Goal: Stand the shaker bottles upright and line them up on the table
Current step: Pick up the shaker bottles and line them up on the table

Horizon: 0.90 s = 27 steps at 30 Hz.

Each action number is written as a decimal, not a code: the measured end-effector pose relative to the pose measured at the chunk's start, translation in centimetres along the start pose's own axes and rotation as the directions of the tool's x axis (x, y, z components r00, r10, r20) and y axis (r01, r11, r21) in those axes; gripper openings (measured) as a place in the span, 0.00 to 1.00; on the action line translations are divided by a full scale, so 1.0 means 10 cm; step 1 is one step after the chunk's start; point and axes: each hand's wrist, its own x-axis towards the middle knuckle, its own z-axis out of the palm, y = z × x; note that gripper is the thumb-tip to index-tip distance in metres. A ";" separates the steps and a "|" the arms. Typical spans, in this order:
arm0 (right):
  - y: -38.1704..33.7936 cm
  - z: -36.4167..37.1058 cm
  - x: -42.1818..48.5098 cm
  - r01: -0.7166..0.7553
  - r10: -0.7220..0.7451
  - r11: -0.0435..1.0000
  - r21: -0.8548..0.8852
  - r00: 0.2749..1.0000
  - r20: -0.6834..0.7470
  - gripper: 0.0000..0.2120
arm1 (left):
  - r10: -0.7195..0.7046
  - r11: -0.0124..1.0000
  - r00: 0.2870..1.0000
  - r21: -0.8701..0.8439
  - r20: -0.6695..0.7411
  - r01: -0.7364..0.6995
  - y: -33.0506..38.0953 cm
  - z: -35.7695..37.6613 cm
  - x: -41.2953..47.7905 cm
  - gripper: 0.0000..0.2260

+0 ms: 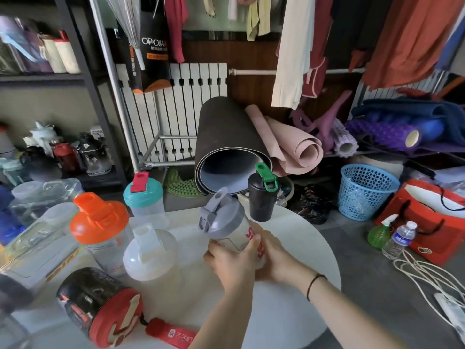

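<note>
Seen from the head camera, both hands are wrapped around one clear shaker bottle with a grey lid (227, 229), held tilted to the left over the middle of the round white table (297, 250). The left hand (230, 264) grips the near left side of its body, fingers curled round it; the right hand (273, 258), a dark cord at its wrist, presses against the right side and partly under the base. Whether the base touches the tabletop I cannot tell. Red lettering runs down the bottle between the two hands, mostly covered by fingers and not readable.

Just beyond the held bottle, at the far edge of the table, a black shaker with a green flip cap (261, 196) stands upright. To the far left stands a clear shaker with a teal lid and red cap (144, 197), and nearer, an orange-lidded shaker (99, 229) and a cloudy white shaker (151, 258), both upright and close together. At the near left a black bottle with a red lid (100, 307) lies on its side, lid toward the camera, its red strap (171, 332) carrying white characters, partly hidden by the left forearm.

Behind the table, a hanging black bag (153, 46) reads "OPOLIA". A small water bottle (400, 239) with a blue label stands on the floor at right; its print is too small to read.
</note>
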 end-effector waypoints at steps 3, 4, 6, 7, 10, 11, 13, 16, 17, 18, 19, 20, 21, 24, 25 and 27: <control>0.10 0.26 0.03 -0.100 0.047 0.959 -0.266 0.979 -0.200 0.40 | 0.080 0.992 0.997 0.095 0.016 -0.081 -0.06 0.00 -0.10 0.46; 0.17 0.30 0.02 -0.136 0.053 0.933 -0.332 0.968 -0.247 0.37 | 0.120 0.986 0.991 0.113 0.051 -0.125 -0.08 -0.01 -0.13 0.46; 0.21 0.27 -0.06 -0.125 0.015 0.930 -0.344 0.952 -0.306 0.31 | 0.201 0.965 0.968 0.140 0.152 -0.223 -0.14 -0.01 -0.20 0.44; 0.27 0.25 -0.10 -0.080 -0.003 0.964 -0.252 0.950 -0.314 0.26 | 0.250 0.947 0.947 0.154 0.203 -0.283 -0.17 -0.01 -0.23 0.42; 0.27 0.06 -0.22 -0.006 0.053 0.988 0.157 0.952 -0.300 0.15 | 0.376 0.852 0.864 0.242 0.333 -0.464 -0.24 0.03 -0.24 0.41; 0.37 0.00 -0.25 -0.011 0.072 0.977 0.213 0.957 -0.280 0.16 | 0.378 0.829 0.845 0.268 0.379 -0.491 -0.24 0.06 -0.22 0.41; 0.40 -0.12 -0.27 -0.182 0.249 0.930 0.319 0.950 -0.186 0.18 | 0.338 0.846 0.834 0.247 0.436 -0.472 -0.25 0.10 -0.17 0.39; 0.35 -0.18 -0.27 -0.220 0.262 0.937 0.271 0.956 -0.131 0.31 | 0.304 0.894 0.851 0.181 0.428 -0.411 -0.25 0.15 -0.13 0.35; 0.32 -0.17 -0.27 -0.228 0.272 0.934 0.274 0.953 -0.135 0.33 | 0.296 0.906 0.858 0.162 0.420 -0.392 -0.27 0.18 -0.13 0.34; 0.30 -0.15 -0.27 -0.234 0.289 0.929 0.288 0.943 -0.164 0.33 | 0.281 0.919 0.868 0.146 0.409 -0.367 -0.29 0.20 -0.13 0.34; 0.33 -0.11 -0.25 -0.218 0.292 0.924 0.315 0.933 -0.209 0.32 | 0.265 0.929 0.878 0.139 0.398 -0.343 -0.31 0.23 -0.13 0.34; 0.36 -0.07 -0.24 -0.213 0.304 0.915 0.343 0.923 -0.237 0.30 | 0.255 0.933 0.884 0.141 0.392 -0.332 -0.33 0.25 -0.12 0.34; 0.37 -0.05 -0.24 -0.200 0.306 0.912 0.357 0.913 -0.270 0.27 | 0.252 0.930 0.884 0.153 0.394 -0.333 -0.34 0.27 -0.12 0.35; 0.39 -0.09 -0.25 -0.168 0.311 0.909 0.382 0.883 -0.351 0.19 | 0.226 0.916 0.869 0.207 0.440 -0.343 -0.33 0.35 -0.04 0.37; 0.43 -0.09 -0.25 -0.166 0.311 0.912 0.375 0.876 -0.368 0.19 | 0.209 0.917 0.865 0.215 0.457 -0.335 -0.32 0.39 -0.01 0.37; 0.50 -0.12 -0.23 -0.169 0.309 0.916 0.365 0.877 -0.368 0.19 | 0.172 0.934 0.861 0.197 0.479 -0.296 -0.32 0.44 0.03 0.37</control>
